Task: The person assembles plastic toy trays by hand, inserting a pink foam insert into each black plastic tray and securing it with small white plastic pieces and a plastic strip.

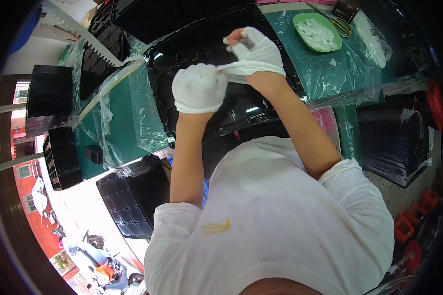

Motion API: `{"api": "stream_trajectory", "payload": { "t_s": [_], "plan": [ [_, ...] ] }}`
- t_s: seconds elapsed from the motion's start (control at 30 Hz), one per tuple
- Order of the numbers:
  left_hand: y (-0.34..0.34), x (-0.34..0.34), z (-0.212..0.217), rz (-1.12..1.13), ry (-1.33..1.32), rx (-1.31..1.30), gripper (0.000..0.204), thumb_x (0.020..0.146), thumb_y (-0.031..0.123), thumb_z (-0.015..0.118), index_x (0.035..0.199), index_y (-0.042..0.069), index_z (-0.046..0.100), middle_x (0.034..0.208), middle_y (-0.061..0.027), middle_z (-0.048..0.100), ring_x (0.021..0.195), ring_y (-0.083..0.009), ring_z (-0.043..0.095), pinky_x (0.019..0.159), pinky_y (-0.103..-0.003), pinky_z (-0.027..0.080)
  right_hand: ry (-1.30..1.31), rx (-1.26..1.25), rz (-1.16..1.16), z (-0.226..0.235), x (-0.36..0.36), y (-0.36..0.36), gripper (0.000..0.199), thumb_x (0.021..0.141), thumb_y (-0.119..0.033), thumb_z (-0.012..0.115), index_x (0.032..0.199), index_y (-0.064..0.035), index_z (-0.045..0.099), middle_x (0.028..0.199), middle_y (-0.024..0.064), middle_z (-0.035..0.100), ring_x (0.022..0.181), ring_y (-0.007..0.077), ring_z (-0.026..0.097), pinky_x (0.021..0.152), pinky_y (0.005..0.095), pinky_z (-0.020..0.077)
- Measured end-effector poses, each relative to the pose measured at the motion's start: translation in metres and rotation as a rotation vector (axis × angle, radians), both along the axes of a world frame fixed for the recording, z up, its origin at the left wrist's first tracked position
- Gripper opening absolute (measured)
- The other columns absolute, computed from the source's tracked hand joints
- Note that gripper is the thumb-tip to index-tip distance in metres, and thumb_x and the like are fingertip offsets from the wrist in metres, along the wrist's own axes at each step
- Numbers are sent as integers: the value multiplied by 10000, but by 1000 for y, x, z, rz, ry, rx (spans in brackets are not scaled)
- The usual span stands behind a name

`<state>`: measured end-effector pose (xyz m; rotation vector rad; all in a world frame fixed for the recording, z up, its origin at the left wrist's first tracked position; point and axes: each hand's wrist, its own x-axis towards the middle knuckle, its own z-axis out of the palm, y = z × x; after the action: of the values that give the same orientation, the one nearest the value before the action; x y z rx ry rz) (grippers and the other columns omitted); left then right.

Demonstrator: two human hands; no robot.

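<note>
White gloves cover both of my hands, which are raised over a black plastic tray [161, 98]. My left hand [200, 88] is closed in a fist, gripping the stretched cuff [237, 68] of the right glove and drawing it out to the left. My right hand [259, 51] is held with its fingers loosely bent, and a gap shows between thumb and fingers. Bare fingertips stick out of the right glove. Nothing is seen in the right hand. Under it the tray is shiny, with a moulded rim.
A green dish [318, 32] of small white pieces stands at the far right, with yellow-handled scissors [341, 27] beside it. Clear plastic film [325, 73] covers the green table. Stacked black trays [393, 140] stand at right; more trays [133, 196] stand at left. A small black block [93, 154] lies on the left table.
</note>
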<state>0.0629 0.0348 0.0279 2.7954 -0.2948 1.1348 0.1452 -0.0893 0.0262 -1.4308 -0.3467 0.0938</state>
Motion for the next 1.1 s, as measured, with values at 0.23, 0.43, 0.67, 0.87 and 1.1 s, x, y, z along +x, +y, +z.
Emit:
{"api": "stream_trajectory", "payload": {
  "t_s": [0.23,0.43,0.67,0.87,1.1],
  "plan": [
    [-49,-34,4,-134,-65,-300,152,713,46,696,707,46,544,650,-93,539,577,-282,542,557,-372,445,876,1179,426,6,-15,-6,145,968,-196,606,979,-53,590,954,115,668,846,226,665,777,400,602],
    [-55,-40,-14,-159,9,-596,216,726,90,705,875,41,556,760,-122,595,577,-296,536,532,-391,410,959,1277,339,19,-23,-14,273,946,-284,570,953,-11,566,941,153,604,798,277,538,769,430,481],
    [-61,-27,-14,-176,16,-285,236,659,-54,658,852,28,550,787,-140,623,643,-324,588,591,-396,465,1083,1561,370,3,-6,-21,294,918,-324,595,922,-31,573,893,122,582,779,259,539,764,405,464],
    [-48,2,-9,-236,-36,-280,265,565,-47,647,772,68,526,733,-83,568,589,-274,532,544,-384,397,1024,1663,688,21,4,-30,399,925,-417,588,904,-23,652,853,88,572,820,232,518,830,361,426],
    [-49,3,-10,-273,24,-299,234,615,45,703,810,52,573,824,-86,610,672,-275,578,597,-380,423,225,402,219,3,7,-35,220,971,-231,601,929,-19,642,862,59,669,763,187,608,741,295,501]
  ]
}}
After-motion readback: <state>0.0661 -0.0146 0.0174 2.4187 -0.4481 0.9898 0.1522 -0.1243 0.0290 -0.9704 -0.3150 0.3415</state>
